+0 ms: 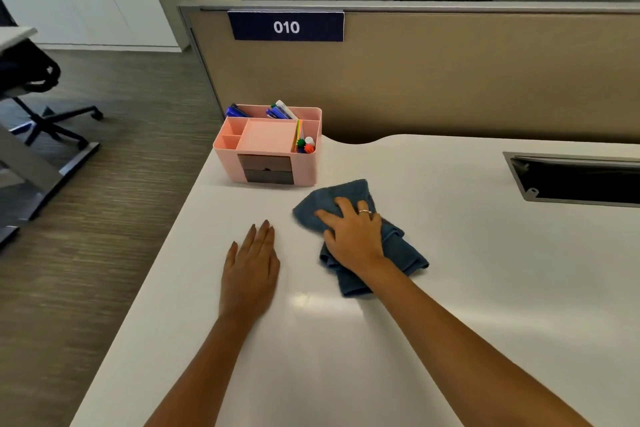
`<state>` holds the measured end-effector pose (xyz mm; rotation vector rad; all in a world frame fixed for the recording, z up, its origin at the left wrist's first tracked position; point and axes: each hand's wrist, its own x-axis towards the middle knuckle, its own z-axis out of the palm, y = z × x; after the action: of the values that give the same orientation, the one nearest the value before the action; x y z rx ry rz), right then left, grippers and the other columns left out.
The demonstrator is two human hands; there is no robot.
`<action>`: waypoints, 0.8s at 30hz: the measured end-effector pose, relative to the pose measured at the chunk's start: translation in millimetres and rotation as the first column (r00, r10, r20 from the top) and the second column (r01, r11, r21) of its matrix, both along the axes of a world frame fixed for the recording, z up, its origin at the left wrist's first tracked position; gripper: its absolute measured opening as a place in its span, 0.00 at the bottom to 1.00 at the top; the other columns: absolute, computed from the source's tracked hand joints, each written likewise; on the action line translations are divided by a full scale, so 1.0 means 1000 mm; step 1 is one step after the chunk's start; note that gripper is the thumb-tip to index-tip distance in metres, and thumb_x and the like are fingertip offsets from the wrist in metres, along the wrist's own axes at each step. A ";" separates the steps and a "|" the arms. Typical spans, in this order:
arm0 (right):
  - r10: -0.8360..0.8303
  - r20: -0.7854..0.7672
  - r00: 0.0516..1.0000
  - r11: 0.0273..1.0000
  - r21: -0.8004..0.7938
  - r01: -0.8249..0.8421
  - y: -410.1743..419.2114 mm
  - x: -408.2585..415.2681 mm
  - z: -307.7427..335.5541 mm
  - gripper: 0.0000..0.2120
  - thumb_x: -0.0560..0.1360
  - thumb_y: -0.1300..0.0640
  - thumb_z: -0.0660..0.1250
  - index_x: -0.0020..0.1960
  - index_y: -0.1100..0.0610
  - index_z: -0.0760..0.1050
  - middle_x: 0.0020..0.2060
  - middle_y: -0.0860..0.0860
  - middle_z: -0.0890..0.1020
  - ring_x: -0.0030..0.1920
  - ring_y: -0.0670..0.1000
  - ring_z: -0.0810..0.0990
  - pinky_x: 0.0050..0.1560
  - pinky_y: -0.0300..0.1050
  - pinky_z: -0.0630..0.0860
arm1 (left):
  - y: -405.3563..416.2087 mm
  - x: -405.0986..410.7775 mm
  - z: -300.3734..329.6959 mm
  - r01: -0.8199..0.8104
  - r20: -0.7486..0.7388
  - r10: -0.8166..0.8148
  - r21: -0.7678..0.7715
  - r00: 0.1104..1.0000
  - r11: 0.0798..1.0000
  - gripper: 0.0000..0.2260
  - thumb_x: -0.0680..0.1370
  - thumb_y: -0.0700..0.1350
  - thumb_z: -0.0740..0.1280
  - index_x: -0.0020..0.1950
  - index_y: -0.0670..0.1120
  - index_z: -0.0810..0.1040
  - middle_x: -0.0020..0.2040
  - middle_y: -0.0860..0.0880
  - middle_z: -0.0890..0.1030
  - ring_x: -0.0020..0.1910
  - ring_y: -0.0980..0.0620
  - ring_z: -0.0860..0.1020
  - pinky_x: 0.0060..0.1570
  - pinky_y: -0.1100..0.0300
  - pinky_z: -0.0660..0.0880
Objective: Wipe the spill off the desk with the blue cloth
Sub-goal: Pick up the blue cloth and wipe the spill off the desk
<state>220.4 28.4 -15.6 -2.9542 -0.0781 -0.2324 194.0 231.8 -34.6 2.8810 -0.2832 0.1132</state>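
Note:
The blue cloth [349, 196] lies crumpled on the white desk [485, 270], just in front of a pink organiser. My right hand [353, 236] presses down on the cloth's middle, fingers spread over it, a ring on one finger. My left hand [251, 263] rests flat on the bare desk to the left of the cloth, palm down, holding nothing. No spill shows on the desk surface; only a glossy reflection lies near the cloth's front edge.
A pink desk organiser [266, 146] with pens stands at the back left of the desk. A dark cable tray opening [575, 180] sits at the right. A beige partition [450, 80] closes the back. The desk's left edge drops to the floor, where an office chair [38, 90] stands.

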 end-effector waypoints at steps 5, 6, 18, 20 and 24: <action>0.054 0.067 0.996 0.998 -0.014 -0.054 -0.050 -0.035 0.000 0.18 0.70 0.49 0.55 0.56 0.42 0.77 0.56 0.50 0.78 0.48 0.58 0.76 0.40 0.53 0.74 | 0.002 -0.001 0.000 0.003 -0.007 -0.004 -0.012 1.000 1.000 0.28 0.77 0.53 0.40 0.76 0.48 0.55 0.76 0.53 0.57 0.75 0.54 0.52 0.72 0.54 0.48; 0.012 0.095 0.995 1.000 -0.012 -0.011 -0.067 -0.042 0.000 0.18 0.70 0.49 0.55 0.55 0.43 0.78 0.56 0.51 0.79 0.47 0.59 0.76 0.39 0.52 0.74 | 0.001 -0.001 0.001 0.002 -0.003 -0.002 -0.024 1.000 1.000 0.28 0.77 0.53 0.40 0.76 0.48 0.55 0.76 0.53 0.57 0.75 0.55 0.52 0.72 0.54 0.48; -0.669 0.117 0.734 0.743 0.085 0.663 -0.237 -0.068 -0.003 0.18 0.73 0.55 0.65 0.62 0.51 0.76 0.59 0.60 0.74 0.55 0.69 0.69 0.50 0.66 0.69 | -0.001 -0.002 0.001 0.002 0.007 -0.002 -0.025 1.000 1.000 0.28 0.76 0.53 0.40 0.75 0.48 0.57 0.76 0.53 0.58 0.75 0.55 0.52 0.72 0.52 0.50; -0.702 0.088 0.707 0.712 0.120 0.692 -0.221 -0.048 -0.002 0.18 0.73 0.54 0.65 0.64 0.49 0.75 0.61 0.60 0.72 0.59 0.69 0.67 0.55 0.68 0.66 | -0.001 -0.002 0.000 0.004 0.010 -0.004 -0.030 1.000 1.000 0.28 0.76 0.53 0.40 0.75 0.48 0.56 0.76 0.53 0.58 0.75 0.55 0.52 0.73 0.52 0.50; -0.619 0.066 0.783 0.783 0.134 0.608 -0.157 -0.008 0.000 0.19 0.74 0.53 0.63 0.65 0.48 0.74 0.62 0.58 0.71 0.59 0.66 0.68 0.55 0.63 0.67 | 0.000 -0.001 -0.001 0.012 0.012 -0.011 -0.032 1.000 0.999 0.28 0.77 0.53 0.40 0.75 0.47 0.56 0.76 0.52 0.58 0.75 0.54 0.53 0.73 0.51 0.50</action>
<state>212.0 -128.6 -15.7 -2.7513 0.8750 -0.4606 192.6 231.3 -35.7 2.8473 -0.2976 0.1315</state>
